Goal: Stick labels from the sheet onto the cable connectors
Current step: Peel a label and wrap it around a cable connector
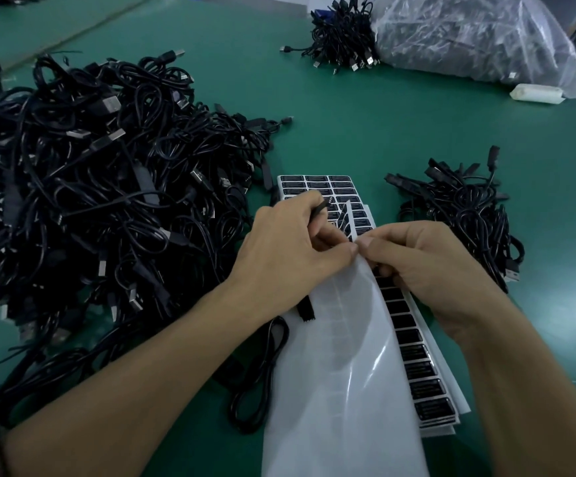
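Left hand (290, 242) pinching black cable connector (319, 210), right hand (420, 263) pinching translucent film (334, 356) (peeled back) over white sheet of black labels (417, 356), green table (383, 125).

Label sheet (317, 187) of black labels flat on green mat, translucent film (341, 373) peeled, cable connector (321, 206) above it

Factory packing bench: green work mat (383, 125), heaped black cables (83, 187), bagged cable stock (469, 36), label sheets (317, 187).
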